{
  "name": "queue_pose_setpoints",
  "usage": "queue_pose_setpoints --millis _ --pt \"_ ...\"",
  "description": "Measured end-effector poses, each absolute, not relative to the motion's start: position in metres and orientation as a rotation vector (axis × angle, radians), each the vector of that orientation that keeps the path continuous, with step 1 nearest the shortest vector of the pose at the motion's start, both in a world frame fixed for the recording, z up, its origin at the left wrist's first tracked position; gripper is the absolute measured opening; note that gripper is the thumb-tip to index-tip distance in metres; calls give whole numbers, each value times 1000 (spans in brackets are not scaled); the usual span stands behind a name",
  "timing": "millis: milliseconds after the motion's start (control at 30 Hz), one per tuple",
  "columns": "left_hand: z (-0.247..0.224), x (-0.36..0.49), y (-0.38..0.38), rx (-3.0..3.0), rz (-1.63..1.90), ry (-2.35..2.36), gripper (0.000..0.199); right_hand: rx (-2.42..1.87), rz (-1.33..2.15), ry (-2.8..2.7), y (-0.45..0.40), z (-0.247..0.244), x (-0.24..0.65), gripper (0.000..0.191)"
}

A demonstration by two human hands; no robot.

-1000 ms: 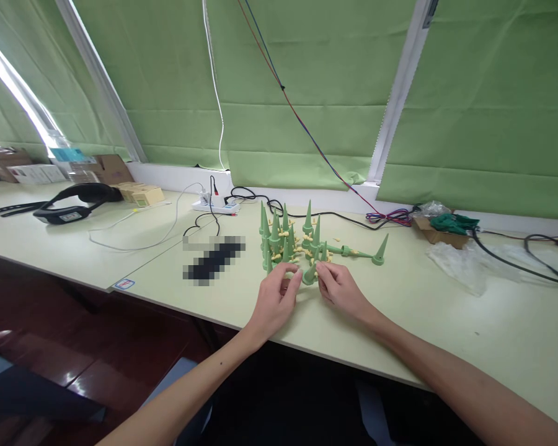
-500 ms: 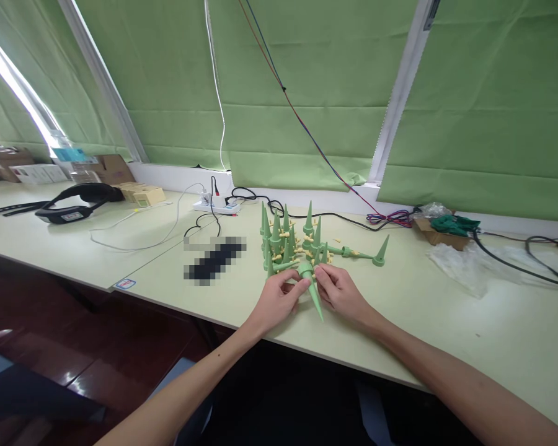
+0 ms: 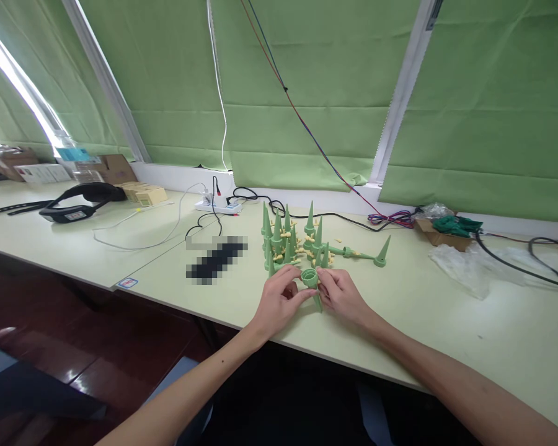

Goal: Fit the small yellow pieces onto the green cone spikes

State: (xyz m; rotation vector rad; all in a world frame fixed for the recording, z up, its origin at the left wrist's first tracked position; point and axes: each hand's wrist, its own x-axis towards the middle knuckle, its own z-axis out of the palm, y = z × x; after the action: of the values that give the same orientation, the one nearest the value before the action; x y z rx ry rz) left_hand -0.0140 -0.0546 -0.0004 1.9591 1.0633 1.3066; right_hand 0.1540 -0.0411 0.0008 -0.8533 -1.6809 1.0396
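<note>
A green plastic plant watering spike [image 3: 309, 279] is tilted over the table's front part, its round threaded opening facing up toward me and its point downward. My left hand [image 3: 279, 300] grips its collar from the left, between thumb and fingers. On the other side, my right hand [image 3: 341, 294] is closed in a pinch against the collar; whether a small piece sits between those fingertips is hidden. Just beyond my hands stands a cluster of similar green spikes [image 3: 277, 230], with small yellow valve-like pieces [image 3: 302, 251] among them.
More green spikes lie to the right, near an upright spike [image 3: 382, 253]. A pixelated dark object [image 3: 217, 257] lies left of my hands. Behind are a power strip [image 3: 218, 207] and black cables. Clear plastic bags [image 3: 460, 266] and a small carton [image 3: 439, 236] lie right; a black headset [image 3: 81, 201] left.
The spike has been tipped so that its threaded opening now faces up toward me, where its closed side showed before. Both hands stay around it in nearly the same place.
</note>
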Motion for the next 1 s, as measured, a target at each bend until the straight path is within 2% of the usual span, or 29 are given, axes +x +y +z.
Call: queue_pose_setpoints --millis 167,500,667,1000 --pt "2 -11 -58 1958 1282 1032 24 -835 974 -1727 -44 3 155 48" --pt "3 -13 -53 1645 1184 1018 27 -793 963 -1659 -41 1 154 40" --pt "3 -15 -49 1544 1009 917 49 -799 981 -1744 -42 3 155 40" --pt "2 -19 -46 1515 996 831 42 -750 1049 -1812 -42 1 157 38"
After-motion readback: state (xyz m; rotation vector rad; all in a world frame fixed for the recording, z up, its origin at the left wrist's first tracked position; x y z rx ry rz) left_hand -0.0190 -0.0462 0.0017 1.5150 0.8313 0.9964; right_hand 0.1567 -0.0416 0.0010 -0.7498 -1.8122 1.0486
